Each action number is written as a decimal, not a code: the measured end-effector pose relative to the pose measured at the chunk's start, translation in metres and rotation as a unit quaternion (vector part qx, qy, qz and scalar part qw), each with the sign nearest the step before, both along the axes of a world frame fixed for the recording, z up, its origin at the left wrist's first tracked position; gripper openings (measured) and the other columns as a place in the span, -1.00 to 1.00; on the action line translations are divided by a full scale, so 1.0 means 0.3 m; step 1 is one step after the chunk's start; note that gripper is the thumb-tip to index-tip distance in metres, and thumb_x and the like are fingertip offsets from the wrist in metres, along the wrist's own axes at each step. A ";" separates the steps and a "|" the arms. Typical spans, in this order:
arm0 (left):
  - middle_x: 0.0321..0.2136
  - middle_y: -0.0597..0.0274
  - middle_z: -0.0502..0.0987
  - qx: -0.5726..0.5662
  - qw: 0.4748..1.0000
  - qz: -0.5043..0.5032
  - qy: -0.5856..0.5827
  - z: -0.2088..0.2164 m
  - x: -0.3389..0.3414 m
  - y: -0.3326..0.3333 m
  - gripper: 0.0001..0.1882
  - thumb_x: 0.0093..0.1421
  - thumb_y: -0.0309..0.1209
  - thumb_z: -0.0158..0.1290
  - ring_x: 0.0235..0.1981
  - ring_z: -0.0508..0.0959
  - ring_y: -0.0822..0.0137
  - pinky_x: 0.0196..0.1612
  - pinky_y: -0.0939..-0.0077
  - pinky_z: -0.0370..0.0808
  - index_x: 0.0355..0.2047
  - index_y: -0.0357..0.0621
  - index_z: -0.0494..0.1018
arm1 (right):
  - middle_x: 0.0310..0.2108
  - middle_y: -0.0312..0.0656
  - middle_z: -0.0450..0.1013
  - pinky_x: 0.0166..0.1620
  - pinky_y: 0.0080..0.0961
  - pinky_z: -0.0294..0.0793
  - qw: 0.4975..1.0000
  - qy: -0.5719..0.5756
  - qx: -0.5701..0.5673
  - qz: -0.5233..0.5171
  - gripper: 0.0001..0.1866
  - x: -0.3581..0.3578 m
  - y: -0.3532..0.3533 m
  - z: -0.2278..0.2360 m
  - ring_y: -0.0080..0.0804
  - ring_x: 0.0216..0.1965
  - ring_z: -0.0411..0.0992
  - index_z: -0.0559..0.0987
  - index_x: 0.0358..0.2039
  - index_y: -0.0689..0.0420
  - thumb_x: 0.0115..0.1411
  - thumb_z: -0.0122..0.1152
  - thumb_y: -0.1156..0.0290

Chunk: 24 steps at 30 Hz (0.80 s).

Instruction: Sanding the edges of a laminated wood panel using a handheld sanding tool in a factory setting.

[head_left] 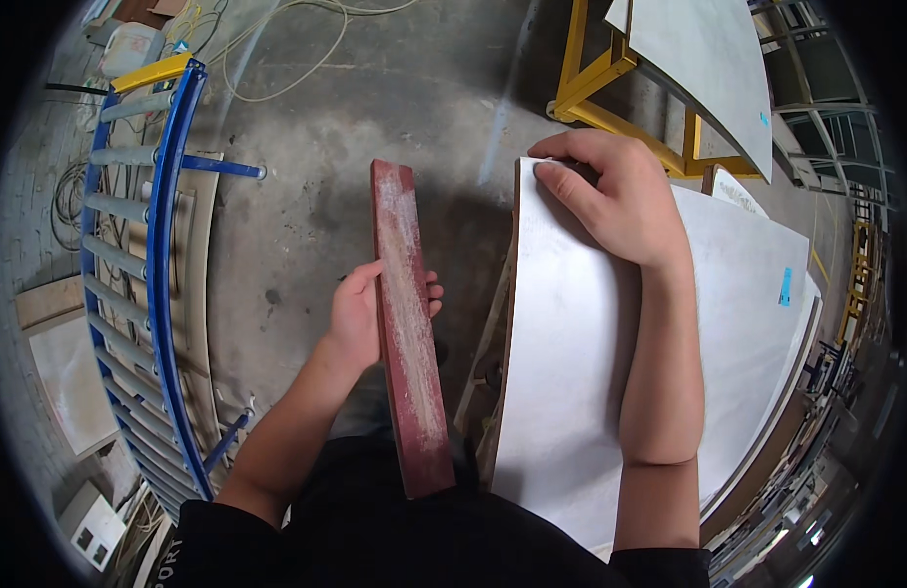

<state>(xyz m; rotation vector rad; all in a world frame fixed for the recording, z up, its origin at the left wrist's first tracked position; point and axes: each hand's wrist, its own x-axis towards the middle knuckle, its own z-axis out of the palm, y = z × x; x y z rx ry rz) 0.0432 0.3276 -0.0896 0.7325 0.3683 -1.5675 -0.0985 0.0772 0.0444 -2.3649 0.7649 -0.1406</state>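
The left hand (358, 306) clasps the red bar (411, 323), worn pale along its middle, above the concrete floor (307, 186) and left of the white panel (566, 343). The right hand (625, 201) rests at the panel's far left corner, thumb on the smooth face, fingers bent; whether it pinches, I cannot tell. A blue roller stand (161, 216) lines the left; a yellow frame (598, 86) stands beyond.

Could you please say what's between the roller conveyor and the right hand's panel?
In the head view: the left hand holding the red board, over concrete floor.
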 end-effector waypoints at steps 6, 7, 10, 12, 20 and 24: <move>-0.15 0.01 0.53 -0.022 0.988 -0.025 -0.151 0.110 0.094 -0.236 -0.39 0.33 0.10 -0.21 -0.15 0.57 0.09 0.00 0.10 0.53 0.03 -0.20 0.40 | -0.39 -0.06 0.56 -0.25 -0.42 0.47 1.000 -0.022 -0.016 0.014 -0.75 -0.007 0.010 -0.021 -0.22 -0.37 0.52 0.64 -0.24 0.23 0.17 0.21 0.32; -0.17 0.03 0.53 -0.050 0.992 -0.032 -0.116 0.155 0.077 -0.253 -0.42 0.33 0.09 -0.19 -0.18 0.58 0.12 -0.04 0.14 0.54 0.01 -0.18 0.40 | -0.38 -0.06 0.56 -0.25 -0.41 0.47 1.000 -0.021 -0.018 0.011 -0.75 -0.015 0.008 -0.022 -0.21 -0.36 0.52 0.64 -0.24 0.23 0.17 0.21 0.32; -0.23 0.11 0.54 -0.040 0.993 -0.072 -0.085 0.126 0.012 -0.193 -0.48 0.31 0.03 -0.18 -0.26 0.57 0.22 -0.12 0.22 0.57 -0.01 -0.14 0.42 | -0.37 -0.05 0.56 -0.24 -0.39 0.47 1.000 -0.022 -0.009 0.015 -0.75 -0.005 0.011 -0.014 -0.18 -0.35 0.52 0.64 -0.25 0.24 0.16 0.20 0.34; -0.19 0.04 0.56 -0.038 0.993 -0.088 -0.068 0.086 -0.019 -0.143 -0.42 0.36 0.05 -0.24 -0.22 0.59 0.18 -0.14 0.21 0.58 0.06 -0.19 0.40 | -0.37 -0.05 0.56 -0.24 -0.39 0.47 1.000 -0.020 -0.013 0.020 -0.76 0.003 0.016 -0.009 -0.17 -0.35 0.52 0.64 -0.25 0.23 0.16 0.20 0.34; -0.16 0.18 0.52 -0.103 0.975 -0.065 -0.189 0.229 0.003 -0.270 -0.42 0.39 0.04 -0.16 -0.19 0.54 0.36 -0.14 0.46 0.52 0.12 -0.23 0.33 | -0.38 -0.05 0.55 -0.25 -0.38 0.46 0.999 -0.023 -0.015 0.026 -0.77 -0.006 0.005 -0.007 -0.16 -0.35 0.51 0.64 -0.27 0.22 0.15 0.21 0.34; -0.03 0.26 0.45 -0.074 0.907 -0.044 -0.412 0.237 -0.029 -0.339 -0.43 0.43 -0.22 -0.11 -0.06 0.43 0.52 0.03 0.61 0.37 0.31 -0.31 0.12 | -0.42 -0.07 0.53 -0.27 -0.36 0.45 0.999 -0.030 -0.002 0.020 -0.78 -0.006 0.005 -0.007 -0.15 -0.38 0.50 0.65 -0.29 0.21 0.13 0.22 0.35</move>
